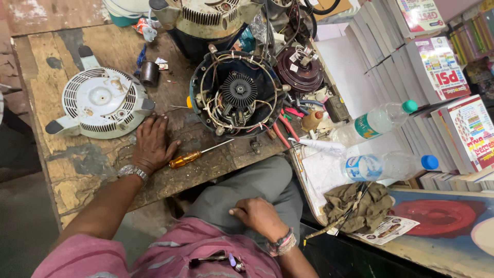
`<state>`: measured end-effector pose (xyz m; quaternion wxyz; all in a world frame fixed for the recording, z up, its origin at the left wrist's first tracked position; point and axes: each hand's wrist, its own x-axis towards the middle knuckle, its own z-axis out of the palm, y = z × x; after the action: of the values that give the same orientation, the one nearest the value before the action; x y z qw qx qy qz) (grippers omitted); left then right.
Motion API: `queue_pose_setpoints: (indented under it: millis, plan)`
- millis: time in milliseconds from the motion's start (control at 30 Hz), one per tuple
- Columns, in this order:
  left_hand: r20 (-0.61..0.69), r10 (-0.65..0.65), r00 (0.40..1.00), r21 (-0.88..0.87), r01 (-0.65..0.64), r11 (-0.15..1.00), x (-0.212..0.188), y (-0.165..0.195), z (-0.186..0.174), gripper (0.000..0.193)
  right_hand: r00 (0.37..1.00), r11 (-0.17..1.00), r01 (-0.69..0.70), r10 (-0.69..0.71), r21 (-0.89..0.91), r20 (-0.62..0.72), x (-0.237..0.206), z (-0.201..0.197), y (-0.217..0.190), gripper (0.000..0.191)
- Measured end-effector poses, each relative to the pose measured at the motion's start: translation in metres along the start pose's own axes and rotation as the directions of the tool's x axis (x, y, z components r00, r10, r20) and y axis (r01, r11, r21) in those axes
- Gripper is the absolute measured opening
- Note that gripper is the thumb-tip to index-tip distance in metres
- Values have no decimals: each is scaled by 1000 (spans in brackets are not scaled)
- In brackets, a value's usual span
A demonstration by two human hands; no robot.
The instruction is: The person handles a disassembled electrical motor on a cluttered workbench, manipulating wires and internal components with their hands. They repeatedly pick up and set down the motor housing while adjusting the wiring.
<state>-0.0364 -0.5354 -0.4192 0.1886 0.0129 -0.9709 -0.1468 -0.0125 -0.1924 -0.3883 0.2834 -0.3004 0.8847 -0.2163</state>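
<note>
**On the worktop, hands at rest beside an opened motor**

On the worn wooden worktop (77, 170), the left hand (152, 144) lies flat, fingers spread, gripping nothing. Just right of it lies an orange-handled screwdriver (193, 157). Beyond, the open motor housing (235, 100) shows its black fan and wires. A white vented cover (100, 103) sits far left. The right hand (260, 216) rests loosely curled on the person's knee, empty.

Repair workshop — scarred wooden bench (87, 170), opened motor housing (234, 100), screwdriver (193, 157).

amber-handled screwdriver (191, 157), flat on workbench (77, 175)
</note>
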Motion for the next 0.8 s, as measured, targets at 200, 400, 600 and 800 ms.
queue_pose_setpoints:
  millis: [200, 400, 600, 800]
  plan:
    - [-2, -35, 999, -7, 35, 999, -4, 0, -1, 80, 1000, 996, 15, -13, -91, 19, 0, -11, -17, 38]
    - [-8, -37, 999, 51, 37, 998, 3, 5, -11, 77, 988, 973, -118, 135, -200, 74, 25, 1, -19, 48]
    - [-113, 22, 993, -91, -33, 995, 7, 8, -20, 74, 953, 971, -239, 235, 2, 192, 51, 7, -27, 45]
    - [-81, 55, 995, -88, -62, 994, 16, -6, -19, 73, 932, 873, -362, 350, 328, 98, 66, -7, -41, 36]
